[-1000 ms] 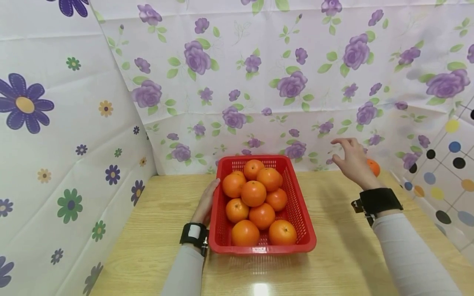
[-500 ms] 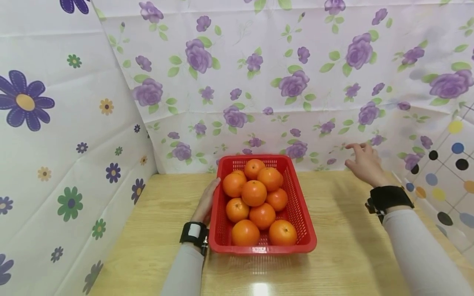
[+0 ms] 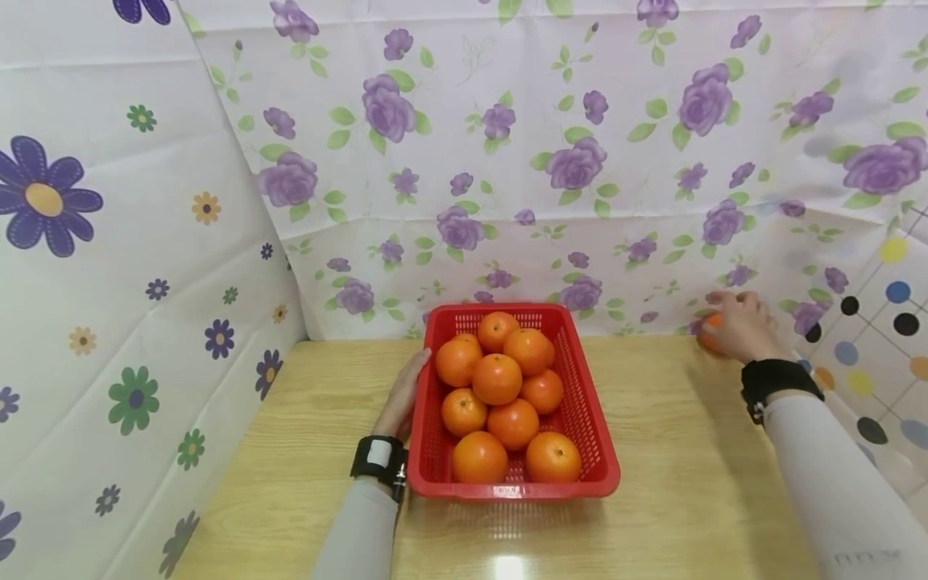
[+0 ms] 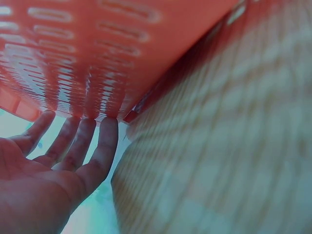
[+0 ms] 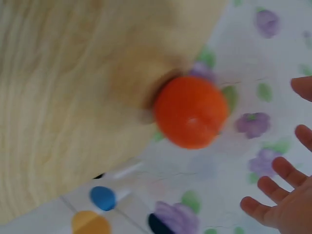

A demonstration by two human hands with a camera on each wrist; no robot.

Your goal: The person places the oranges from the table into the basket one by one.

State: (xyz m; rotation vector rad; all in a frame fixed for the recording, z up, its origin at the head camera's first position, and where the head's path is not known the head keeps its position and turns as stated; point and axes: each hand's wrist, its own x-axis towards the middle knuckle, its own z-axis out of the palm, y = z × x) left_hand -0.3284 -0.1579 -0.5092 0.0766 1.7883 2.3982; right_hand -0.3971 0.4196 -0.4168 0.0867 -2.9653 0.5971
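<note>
A red plastic basket [image 3: 609, 475] with perforated walls holds several oranges [image 3: 496, 379], heaped toward its middle. My left hand [image 3: 401, 400] is at the basket's left side. In the left wrist view its fingertips [image 4: 108, 127] touch the slotted wall, fingers fairly straight. At the back right of the table a single orange [image 3: 713, 333] sits near the wall covering, partly hidden by my right hand [image 3: 747, 329]. The right wrist view has that orange apart from the spread fingers [image 5: 287, 173], and nothing is held in that hand.
All this stands on a light wooden table [image 3: 652, 451]. Behind it hangs a purple-flowered sheet [image 3: 507, 177]. Another flowered sheet [image 3: 145, 322] closes the left side, and a dotted one [image 3: 884, 346] the right.
My right hand has moved right and slightly down, over to the single orange at the back right. The left hand and the basket have stayed in place.
</note>
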